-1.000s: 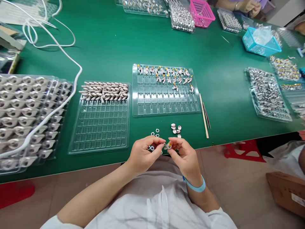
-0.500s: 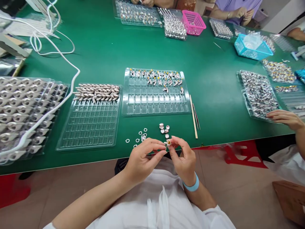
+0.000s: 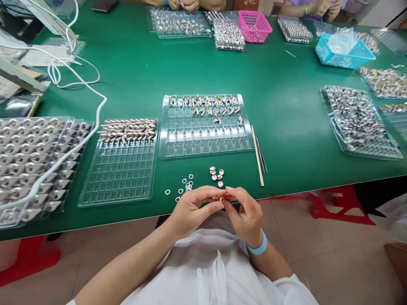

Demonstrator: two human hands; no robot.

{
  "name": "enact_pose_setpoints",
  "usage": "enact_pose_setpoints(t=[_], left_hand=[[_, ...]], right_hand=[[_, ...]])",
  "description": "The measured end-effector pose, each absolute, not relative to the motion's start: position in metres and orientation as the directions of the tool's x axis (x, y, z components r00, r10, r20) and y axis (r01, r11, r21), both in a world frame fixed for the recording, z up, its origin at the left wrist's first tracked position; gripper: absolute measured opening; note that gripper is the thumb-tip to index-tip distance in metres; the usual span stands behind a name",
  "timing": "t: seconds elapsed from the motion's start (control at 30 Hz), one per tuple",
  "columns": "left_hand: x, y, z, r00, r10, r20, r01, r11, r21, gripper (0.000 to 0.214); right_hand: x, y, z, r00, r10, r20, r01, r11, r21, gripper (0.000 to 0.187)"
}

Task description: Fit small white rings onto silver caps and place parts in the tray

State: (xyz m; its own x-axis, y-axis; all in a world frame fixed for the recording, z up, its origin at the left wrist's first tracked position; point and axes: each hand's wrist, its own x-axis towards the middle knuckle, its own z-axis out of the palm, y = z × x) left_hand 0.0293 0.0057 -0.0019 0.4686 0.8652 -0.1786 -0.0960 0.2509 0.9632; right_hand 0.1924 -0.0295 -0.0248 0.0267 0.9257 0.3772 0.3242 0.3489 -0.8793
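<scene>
Just off the table's front edge, my left hand [image 3: 197, 208] and my right hand [image 3: 243, 212] meet fingertip to fingertip. Pinched between them is a small part with a yellow-orange spot [image 3: 221, 198]; fingers cover most of it. Beyond the fingertips lie several small round metallic caps [image 3: 214, 177]. Left of these, several thin white rings [image 3: 188, 185] are scattered on the green table [image 3: 280, 101]. Farther back, a clear tray [image 3: 203, 156] holds small grey pieces with yellow tips in its upper rows.
A wooden stick [image 3: 258, 156] and tweezers [image 3: 262, 156] lie right of the tray. Leftward are a tray of grey pointed parts [image 3: 127, 130], stacked trays [image 3: 30, 161] and a white cable [image 3: 101, 101]. Pink [image 3: 254, 26] and blue baskets [image 3: 345, 55] stand farther back, near co-workers' hands [image 3: 182, 4].
My fingertips have closed in around the small part, now more hidden. The co-worker's hand at the right tray has left view. The camera view has shifted slightly.
</scene>
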Motion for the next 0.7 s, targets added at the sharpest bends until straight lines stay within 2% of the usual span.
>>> enact_pose_setpoints(t=[0.13, 0.27, 0.43, 0.7], left_hand=[[0.03, 0.005, -0.001, 0.357, 0.909, -0.215, -0.085, 0.261, 0.962, 0.017], [0.026, 0.006, -0.001, 0.262, 0.936, -0.236, -0.043, 0.256, 0.966, 0.015], [0.022, 0.005, -0.001, 0.262, 0.934, -0.244, 0.026, 0.246, 0.969, 0.021], [0.02, 0.01, 0.006, 0.355, 0.876, -0.326, -0.12, 0.388, 0.914, 0.018]], right_hand=[[0.188, -0.026, -0.023, 0.017, 0.919, 0.395, 0.39, 0.357, -0.849, 0.04], [0.19, -0.023, -0.016, -0.029, 0.935, 0.354, 0.373, 0.339, -0.864, 0.036], [0.192, -0.023, -0.007, -0.092, 0.945, 0.314, 0.334, 0.326, -0.884, 0.033], [0.184, -0.02, -0.007, -0.03, 0.993, 0.115, 0.156, 0.119, -0.981, 0.015]])
